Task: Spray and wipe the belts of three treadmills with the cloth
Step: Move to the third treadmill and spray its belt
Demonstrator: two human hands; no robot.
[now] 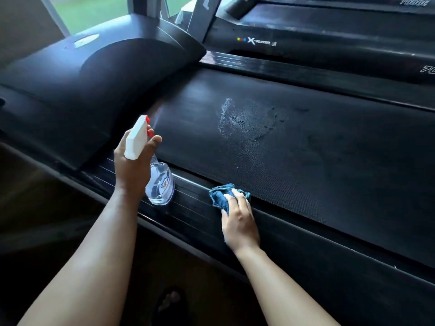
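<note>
My left hand (134, 158) grips a clear spray bottle (160, 184) with a white head and red nozzle, a finger on the trigger, nozzle aimed at the black treadmill belt (317, 161). A whitish wet spray patch (240, 121) sits on the belt beyond the nozzle. My right hand (239, 220) holds a crumpled blue cloth (220, 196) on the near side rail (193, 205), at the belt's edge.
The treadmill's black motor hood (98, 74) rises to the left of the belt. A second treadmill (329, 36) with an "X-runner" label stands right behind. A window (91, 10) shows green outside. Dark floor lies below my arms.
</note>
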